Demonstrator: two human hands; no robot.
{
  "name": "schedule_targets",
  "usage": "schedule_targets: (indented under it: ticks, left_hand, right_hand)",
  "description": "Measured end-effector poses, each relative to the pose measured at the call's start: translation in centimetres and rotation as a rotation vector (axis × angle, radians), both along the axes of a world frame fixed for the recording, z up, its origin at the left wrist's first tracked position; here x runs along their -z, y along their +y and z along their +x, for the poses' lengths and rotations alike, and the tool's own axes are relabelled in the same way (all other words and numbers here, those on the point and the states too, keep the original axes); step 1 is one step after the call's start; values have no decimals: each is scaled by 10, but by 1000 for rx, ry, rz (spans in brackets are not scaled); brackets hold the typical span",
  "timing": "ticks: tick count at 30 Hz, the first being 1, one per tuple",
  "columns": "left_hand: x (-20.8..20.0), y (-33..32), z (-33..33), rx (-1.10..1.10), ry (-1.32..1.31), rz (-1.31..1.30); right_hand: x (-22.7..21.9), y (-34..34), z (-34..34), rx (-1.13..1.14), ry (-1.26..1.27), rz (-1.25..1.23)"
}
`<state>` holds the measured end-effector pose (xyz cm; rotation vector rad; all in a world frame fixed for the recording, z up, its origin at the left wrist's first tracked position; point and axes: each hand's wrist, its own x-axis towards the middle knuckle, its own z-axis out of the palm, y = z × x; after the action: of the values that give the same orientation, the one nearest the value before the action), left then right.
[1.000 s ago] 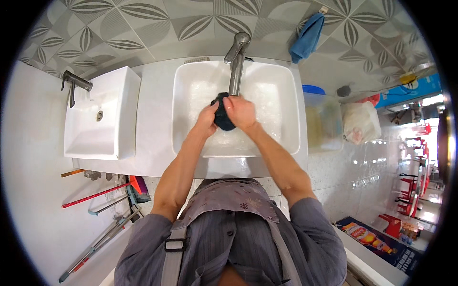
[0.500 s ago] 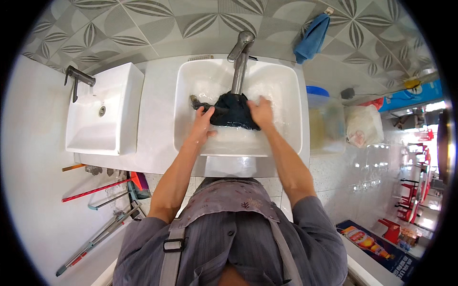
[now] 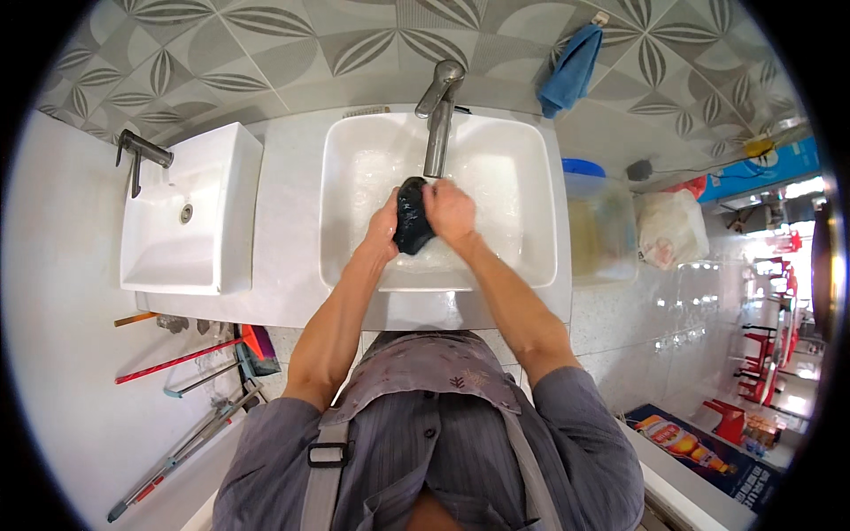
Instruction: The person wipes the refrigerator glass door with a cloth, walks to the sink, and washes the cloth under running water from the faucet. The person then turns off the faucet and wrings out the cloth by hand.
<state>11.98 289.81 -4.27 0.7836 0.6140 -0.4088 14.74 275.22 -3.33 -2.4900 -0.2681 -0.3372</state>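
Note:
A dark, wet cloth is bunched up between my two hands over the white basin. Its left side is gripped by my left hand, the fingers partly hidden behind the bundle. My right hand is closed on the cloth's upper right side, slightly smeared by motion. Just above the hands hangs the spout of the metal faucet. Water lies in the basin around and below the cloth.
At the left stands a smaller white sink with a dark tap. A blue towel hangs on the tiled wall. Right of the counter are a translucent tub and a plastic bag. Brooms and mops lean at lower left.
The cloth was spread out under the spout with my hands apart. Now it is gathered into a small bundle, and my right hand has moved left to close on it.

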Motion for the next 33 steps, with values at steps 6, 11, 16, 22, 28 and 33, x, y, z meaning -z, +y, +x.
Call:
schedule_targets:
  ticks: [6,11,16,22,28,33]
  left_hand:
    - [-13,33,-25,176,-61,614]
    - [-47,10,-20,48,42,122]
    - [11,40,-11,22,-59,-312]
    - [-32,1,-21,134,-154,108]
    - [-33,20,-39,145,-129,664]
    - [-16,18,-23,11,7,214]
  right_hand:
    - [28,-56,13,207,123,-86]
    - [4,4,-8,7,486,358]
    - [-44,77,-60,-177,521,525]
    - [12,-18,5,141,140,3]
    - [38,-60,0,268,175,-28]
    - [4,29,-27,-9,514,509]
